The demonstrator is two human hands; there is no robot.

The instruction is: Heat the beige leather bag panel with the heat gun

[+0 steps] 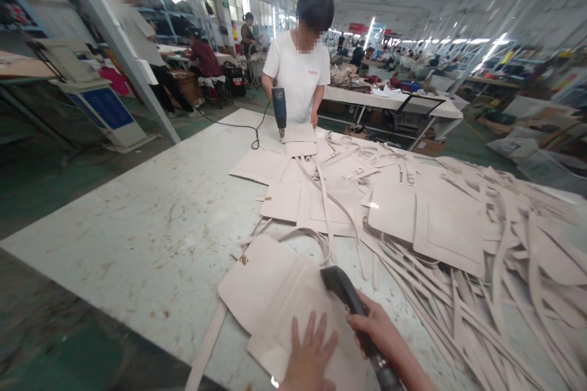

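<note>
My left hand (308, 355) lies flat, fingers spread, on a pale pink leather bag panel (266, 293) at the near edge of the table. My right hand (380, 333) grips the handle of a dark heat gun (343, 288), whose nozzle end points at the same panel. A small gold clasp (243, 259) sits on the panel's left corner, and a strap hangs off the table edge.
Across the white worktable (151, 226) a person in a white shirt (299, 76) holds a blue heat gun (279, 109) over other panels. Heaps of pink panels and straps (458, 238) cover the right half. Other workers and benches stand behind.
</note>
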